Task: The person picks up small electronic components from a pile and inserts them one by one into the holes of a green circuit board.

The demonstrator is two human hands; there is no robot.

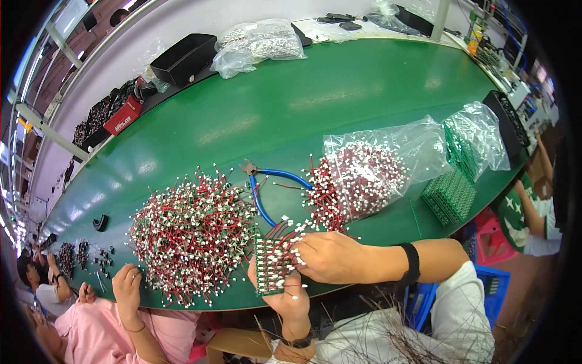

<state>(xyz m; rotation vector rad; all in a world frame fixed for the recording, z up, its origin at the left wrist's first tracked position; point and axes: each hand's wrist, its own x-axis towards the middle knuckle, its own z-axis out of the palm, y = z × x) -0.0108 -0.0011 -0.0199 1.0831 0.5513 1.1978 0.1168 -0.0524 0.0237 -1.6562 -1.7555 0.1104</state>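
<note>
My left hand (291, 303) grips a green circuit board panel (262, 270) from below at the table's near edge. Red wires with white connectors stand in rows across the panel. Over its right side, my right hand (330, 258) has its fingers pinched together; what lies between them is hidden. A large heap of small boards with red wires and white plugs (194, 236) lies to the left of the panel. Beyond the panel rest blue-handled cutters (254, 197), jaws pointing away. Loose red-wired connectors (324, 191) spill beside a clear bag full of them (373, 176).
At right stand a stack of green panels (448, 197), a clear bag of green strips (464, 148) and a black tray (506, 124). A co-worker in pink (115, 333) sits close on my left. Black bin (183, 59) and filled bags (260, 45) line the far edge.
</note>
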